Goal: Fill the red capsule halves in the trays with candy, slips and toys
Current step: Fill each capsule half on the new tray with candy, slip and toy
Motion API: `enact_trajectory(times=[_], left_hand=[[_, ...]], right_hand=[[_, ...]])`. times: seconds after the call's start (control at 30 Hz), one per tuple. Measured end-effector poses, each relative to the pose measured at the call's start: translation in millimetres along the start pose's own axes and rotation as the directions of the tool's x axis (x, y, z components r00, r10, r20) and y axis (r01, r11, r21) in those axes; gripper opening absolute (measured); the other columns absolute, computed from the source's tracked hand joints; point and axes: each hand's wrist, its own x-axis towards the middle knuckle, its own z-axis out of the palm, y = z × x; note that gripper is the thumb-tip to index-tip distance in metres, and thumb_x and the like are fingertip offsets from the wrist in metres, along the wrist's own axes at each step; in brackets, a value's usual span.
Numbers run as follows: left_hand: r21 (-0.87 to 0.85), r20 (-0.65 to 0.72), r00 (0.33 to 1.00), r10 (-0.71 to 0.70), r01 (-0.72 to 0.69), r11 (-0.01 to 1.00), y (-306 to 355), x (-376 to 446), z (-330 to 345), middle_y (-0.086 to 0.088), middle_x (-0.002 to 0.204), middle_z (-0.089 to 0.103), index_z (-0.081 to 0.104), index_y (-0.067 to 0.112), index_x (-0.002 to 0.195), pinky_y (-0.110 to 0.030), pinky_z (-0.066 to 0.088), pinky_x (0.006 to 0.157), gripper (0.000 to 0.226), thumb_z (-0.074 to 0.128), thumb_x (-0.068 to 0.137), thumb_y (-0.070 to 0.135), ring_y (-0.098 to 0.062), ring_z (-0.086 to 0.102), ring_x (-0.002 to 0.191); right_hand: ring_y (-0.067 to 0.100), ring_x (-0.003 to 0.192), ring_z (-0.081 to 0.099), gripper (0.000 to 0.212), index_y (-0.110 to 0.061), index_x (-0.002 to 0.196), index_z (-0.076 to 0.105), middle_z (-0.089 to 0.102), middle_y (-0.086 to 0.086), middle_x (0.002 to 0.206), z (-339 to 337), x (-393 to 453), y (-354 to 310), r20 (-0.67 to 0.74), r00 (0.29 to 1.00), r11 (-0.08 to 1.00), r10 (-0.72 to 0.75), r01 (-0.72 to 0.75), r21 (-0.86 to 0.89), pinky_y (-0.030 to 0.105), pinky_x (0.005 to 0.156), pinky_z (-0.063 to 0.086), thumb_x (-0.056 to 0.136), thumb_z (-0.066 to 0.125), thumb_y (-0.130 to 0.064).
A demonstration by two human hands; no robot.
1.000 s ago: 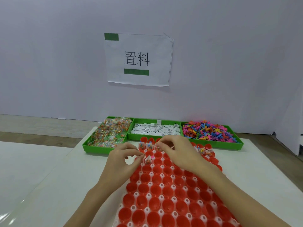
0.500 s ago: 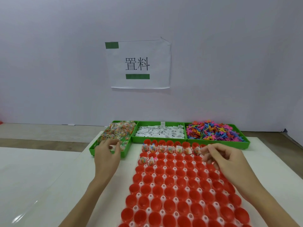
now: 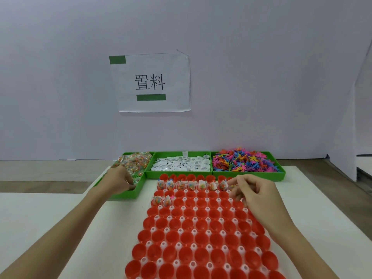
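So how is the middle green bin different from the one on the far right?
The middle bin holds small white slips with black print, lying mostly flat in a low layer. The right bin holds a tangle of toys in pink, blue, orange and yellow, heaped above its rim. A white tag stands on the middle bin's back wall; the right bin shows none. Both are green plastic, side by side behind the red capsule halves.
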Motion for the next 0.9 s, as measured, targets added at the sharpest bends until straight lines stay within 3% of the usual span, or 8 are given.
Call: enact_trajectory(times=[0.07,0.17,0.33,0.4,0.53,0.7,0.77,0.9], left_hand=[[-0.038,-0.029,0.999,-0.026,0.025,0.999,-0.2,-1.7,-0.2,0.000,0.083,0.073,0.082,0.012,0.090,-0.020,0.048,0.076,0.011,0.086,0.082,0.018,-0.011,0.061,0.079],[-0.103,-0.070,0.997,-0.038,0.031,0.994,0.4,-4.3,1.6,0.007,0.071,0.069,0.082,0.013,0.082,-0.019,0.044,0.065,0.007,0.088,0.078,0.014,-0.007,0.060,0.070],[-0.151,-0.152,0.988,-0.017,-0.006,0.988,-3.2,-6.8,11.1,0.001,0.078,0.073,0.073,0.017,0.070,-0.026,0.042,0.063,0.017,0.087,0.078,0.012,-0.014,0.063,0.075],[-0.201,-0.241,0.971,-0.012,-0.038,0.979,-6.7,-10.8,13.5,0.002,0.076,0.070,0.068,0.020,0.069,-0.024,0.039,0.059,0.023,0.084,0.079,0.007,-0.015,0.063,0.074],[-0.339,-0.499,0.866,-0.025,-0.169,0.926,-0.2,-35.2,13.4,0.006,0.074,0.071,0.070,0.017,0.076,-0.028,0.045,0.064,0.017,0.081,0.081,0.007,-0.017,0.066,0.069],[-0.739,-0.410,0.901,-0.145,-0.235,0.632,33.2,-75.5,25.9,0.011,0.079,0.074,0.071,0.023,0.082,-0.027,0.054,0.060,0.013,0.082,0.086,0.018,-0.010,0.072,0.065],[-0.819,-0.361,0.922,-0.141,-0.241,0.520,42.9,-85.8,32.8,0.005,0.081,0.074,0.070,0.018,0.087,-0.023,0.054,0.054,0.010,0.081,0.087,0.017,-0.015,0.074,0.066],[-0.885,-0.317,0.946,-0.063,-0.272,0.377,50.1,-97.3,36.3,-0.007,0.076,0.074,0.072,0.014,0.086,-0.019,0.056,0.060,0.008,0.079,0.088,0.013,-0.022,0.074,0.067]], right_hand=[[0.008,0.062,0.067,0.031,-0.022,0.086,0.076,0.074,0.001,0.069,-0.7,-0.5,-1.6,-0.005,1.000,1.000,0.000,0.000,-0.003,0.014,0.060,0.049,0.105,0.052,-0.022],[0.008,0.062,0.067,0.030,-0.022,0.086,0.076,0.074,0.001,0.069,-1.3,-0.7,-3.4,-0.010,1.000,1.000,0.000,0.000,-0.006,0.014,0.061,0.050,0.105,0.052,-0.022],[0.009,0.063,0.068,0.029,-0.021,0.088,0.076,0.074,0.001,0.070,-1.8,-0.5,-3.4,-0.013,1.000,1.000,0.015,-0.016,-0.014,0.013,0.060,0.049,0.105,0.053,-0.021],[0.009,0.063,0.068,0.028,-0.022,0.089,0.076,0.074,0.000,0.070,-1.3,-0.5,-2.5,-0.012,1.000,0.999,0.024,-0.025,-0.021,0.012,0.060,0.049,0.104,0.053,-0.022],[0.008,0.063,0.068,0.027,-0.021,0.090,0.077,0.074,0.001,0.070,-0.9,-0.8,-1.7,0.002,0.999,0.999,0.033,-0.033,-0.020,0.011,0.059,0.049,0.104,0.054,-0.022],[0.008,0.062,0.067,0.029,-0.021,0.089,0.078,0.074,0.002,0.070,1.9,-2.2,0.2,0.032,0.999,0.999,0.040,-0.039,-0.035,0.011,0.058,0.048,0.104,0.053,-0.023],[0.007,0.061,0.066,0.029,-0.022,0.089,0.078,0.074,0.002,0.070,3.5,-3.6,0.1,0.054,0.998,0.998,0.037,-0.034,-0.052,0.012,0.058,0.048,0.104,0.054,-0.022],[0.008,0.064,0.067,0.026,-0.023,0.091,0.077,0.074,0.001,0.072,6.9,-4.6,-3.1,0.090,0.996,0.991,0.017,-0.005,-0.132,0.011,0.059,0.048,0.103,0.055,-0.020]])
